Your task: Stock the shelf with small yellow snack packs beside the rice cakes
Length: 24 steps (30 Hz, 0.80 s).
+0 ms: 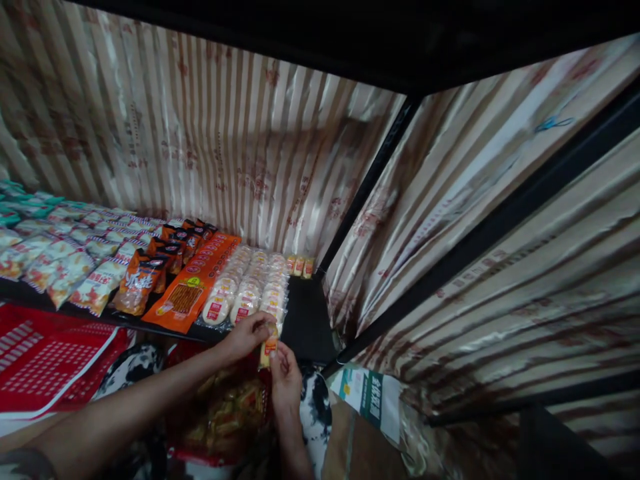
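Between both hands' fingertips, the small snack packet [269,348] is glossy plastic film. Just above the grip, the round-cake packs [245,287] show clear, shiny wrap. Left of it, the orange pouch [193,283] gleams smoothly. The shelf [305,320] under them looks matt black.

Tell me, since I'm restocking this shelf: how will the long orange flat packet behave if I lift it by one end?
The long orange packet lies flat and thin, so it would probably droop when lifted by one end. Its glossy film suggests it may be slippery. It looks light for its length and overhangs the shelf edge slightly, so a push could slide it off.
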{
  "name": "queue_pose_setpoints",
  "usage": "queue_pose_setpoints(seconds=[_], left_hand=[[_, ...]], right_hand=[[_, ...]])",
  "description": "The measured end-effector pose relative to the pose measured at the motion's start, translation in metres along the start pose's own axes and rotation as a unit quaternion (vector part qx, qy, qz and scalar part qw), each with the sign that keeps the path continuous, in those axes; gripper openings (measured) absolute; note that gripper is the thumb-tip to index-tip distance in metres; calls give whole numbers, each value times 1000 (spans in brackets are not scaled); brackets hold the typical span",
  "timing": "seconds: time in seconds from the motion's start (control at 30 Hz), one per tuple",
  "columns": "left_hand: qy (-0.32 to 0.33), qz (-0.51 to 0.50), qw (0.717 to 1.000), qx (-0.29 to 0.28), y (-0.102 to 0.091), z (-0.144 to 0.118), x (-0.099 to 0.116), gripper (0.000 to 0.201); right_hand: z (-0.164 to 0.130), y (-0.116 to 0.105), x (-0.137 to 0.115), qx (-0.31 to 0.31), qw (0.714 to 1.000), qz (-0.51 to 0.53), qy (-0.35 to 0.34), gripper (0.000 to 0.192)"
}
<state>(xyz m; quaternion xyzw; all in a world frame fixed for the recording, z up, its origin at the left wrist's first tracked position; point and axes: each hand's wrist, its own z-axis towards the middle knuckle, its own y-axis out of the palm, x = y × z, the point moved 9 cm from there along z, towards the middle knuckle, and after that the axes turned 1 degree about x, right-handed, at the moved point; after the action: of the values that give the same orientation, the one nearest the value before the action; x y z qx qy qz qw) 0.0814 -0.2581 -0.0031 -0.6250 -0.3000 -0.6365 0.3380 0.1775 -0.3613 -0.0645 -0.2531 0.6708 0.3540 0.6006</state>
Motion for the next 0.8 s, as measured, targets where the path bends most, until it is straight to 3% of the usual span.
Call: queue_pose_setpoints(seconds=[0.3,0.5,0.63,0.8], left_hand=[[9,69,997,28,29,46,9,27],[63,171,983,4,53,80,31,25],[77,234,969,27,60,101,39,26],[70,273,958,46,66,131,33,28]], right_hand=[[40,-17,-24,18,997,-61,-39,47],[78,-28,-32,67,986,-134,-75,49],[106,-36,-35,103,972,-183,-107,50],[138,-42,-39,152,943,-259,-144,44]])
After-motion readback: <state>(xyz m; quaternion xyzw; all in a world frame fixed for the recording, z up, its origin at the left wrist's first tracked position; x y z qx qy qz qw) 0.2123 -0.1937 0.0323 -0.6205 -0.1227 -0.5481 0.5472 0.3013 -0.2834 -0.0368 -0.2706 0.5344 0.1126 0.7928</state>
